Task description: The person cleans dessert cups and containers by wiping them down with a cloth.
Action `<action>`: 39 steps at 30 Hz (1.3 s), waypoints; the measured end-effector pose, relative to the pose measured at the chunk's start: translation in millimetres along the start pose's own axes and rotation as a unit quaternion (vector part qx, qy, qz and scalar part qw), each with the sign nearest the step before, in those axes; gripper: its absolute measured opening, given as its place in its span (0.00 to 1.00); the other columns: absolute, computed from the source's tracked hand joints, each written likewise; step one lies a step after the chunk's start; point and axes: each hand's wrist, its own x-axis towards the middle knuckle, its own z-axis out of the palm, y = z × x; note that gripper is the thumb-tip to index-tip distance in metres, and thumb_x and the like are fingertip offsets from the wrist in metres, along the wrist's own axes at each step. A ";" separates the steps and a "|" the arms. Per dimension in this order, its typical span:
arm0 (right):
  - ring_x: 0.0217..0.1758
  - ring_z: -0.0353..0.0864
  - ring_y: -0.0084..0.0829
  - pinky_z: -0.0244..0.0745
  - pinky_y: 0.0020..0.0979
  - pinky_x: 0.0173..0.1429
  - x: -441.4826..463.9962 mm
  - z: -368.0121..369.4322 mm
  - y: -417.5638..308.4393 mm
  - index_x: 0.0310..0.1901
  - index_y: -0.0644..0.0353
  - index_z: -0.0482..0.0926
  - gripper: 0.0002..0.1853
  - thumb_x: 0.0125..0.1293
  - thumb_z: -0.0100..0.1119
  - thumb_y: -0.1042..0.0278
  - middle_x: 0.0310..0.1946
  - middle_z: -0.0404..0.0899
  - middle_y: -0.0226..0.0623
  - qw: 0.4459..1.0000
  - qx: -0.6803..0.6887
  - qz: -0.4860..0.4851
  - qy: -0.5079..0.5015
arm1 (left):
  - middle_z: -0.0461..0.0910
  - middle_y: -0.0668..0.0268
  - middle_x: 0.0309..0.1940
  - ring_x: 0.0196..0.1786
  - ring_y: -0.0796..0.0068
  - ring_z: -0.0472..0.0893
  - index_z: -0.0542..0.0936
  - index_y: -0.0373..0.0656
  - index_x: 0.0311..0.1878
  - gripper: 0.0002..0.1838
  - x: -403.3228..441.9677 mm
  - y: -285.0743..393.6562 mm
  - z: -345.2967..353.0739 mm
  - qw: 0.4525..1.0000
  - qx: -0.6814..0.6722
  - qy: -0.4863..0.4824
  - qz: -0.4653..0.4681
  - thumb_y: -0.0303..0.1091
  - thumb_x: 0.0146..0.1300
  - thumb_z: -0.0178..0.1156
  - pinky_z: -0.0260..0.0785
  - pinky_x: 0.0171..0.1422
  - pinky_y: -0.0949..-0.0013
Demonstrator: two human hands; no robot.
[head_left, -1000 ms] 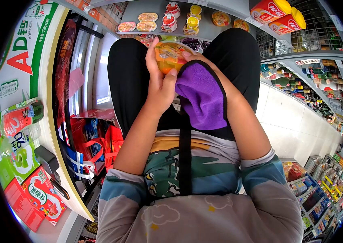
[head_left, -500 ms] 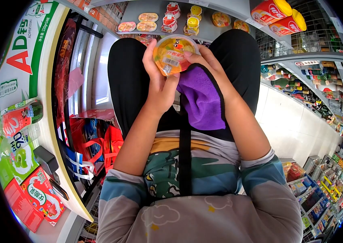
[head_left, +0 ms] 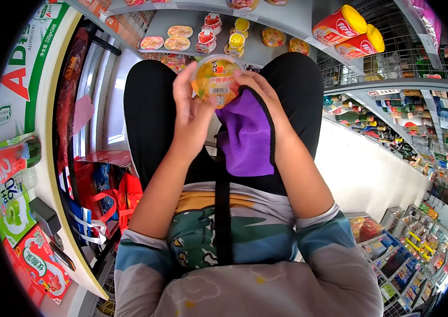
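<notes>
A round fruit jelly cup (head_left: 216,71) with a clear, printed lid is held up between my knees, its label and barcode facing me. My left hand (head_left: 191,113) grips it along the left side, thumb near the lower rim. A purple cloth (head_left: 248,140) with a black edge hangs down from my right hand (head_left: 266,98). The fingers of that hand are closed on the cloth, the thumb against the cup's right rim. Part of the cup's right edge is hidden behind the cloth and fingers.
Ahead, a grey shelf (head_left: 192,15) holds several small tubs (head_left: 179,31) and cups. Two red canisters with yellow lids (head_left: 340,24) stand at its right. Bottles (head_left: 353,115) fill racks farther right. At left are drink cartons (head_left: 42,264), a counter edge and red bags (head_left: 129,195).
The view has shifted, so the scene sits slightly left and lower. My right thumb has moved from the lid's face to its right rim. Both hands keep their hold.
</notes>
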 end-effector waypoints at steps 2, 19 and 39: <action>0.44 0.83 0.24 0.78 0.23 0.50 3.0 -4.9 -1.4 0.55 0.62 0.77 0.19 0.68 0.69 0.61 0.41 0.83 0.34 1.000 -0.001 -0.005 -0.008 | 0.69 0.58 0.63 0.63 0.70 0.75 0.52 0.47 0.78 0.36 9.8 -0.6 3.2 0.996 -0.002 0.070 -0.057 0.28 0.72 0.60 0.70 0.67 0.67; 0.34 0.87 0.27 0.84 0.27 0.40 39.9 -86.2 13.2 0.50 0.66 0.79 0.17 0.79 0.55 0.56 0.38 0.86 0.39 0.994 -0.078 0.074 0.033 | 0.72 0.49 0.61 0.64 0.55 0.76 0.70 0.38 0.67 0.23 86.8 -132.6 36.3 0.949 0.285 -0.027 -0.130 0.40 0.75 0.58 0.71 0.67 0.58; 0.39 0.87 0.43 0.87 0.43 0.44 156.4 -153.8 50.4 0.57 0.64 0.73 0.14 0.78 0.53 0.63 0.46 0.85 0.52 0.989 0.002 0.019 0.146 | 0.77 0.35 0.58 0.62 0.38 0.78 0.68 0.30 0.65 0.33 104.2 -167.5 39.4 0.906 0.258 -0.053 -0.331 0.49 0.67 0.53 0.70 0.67 0.52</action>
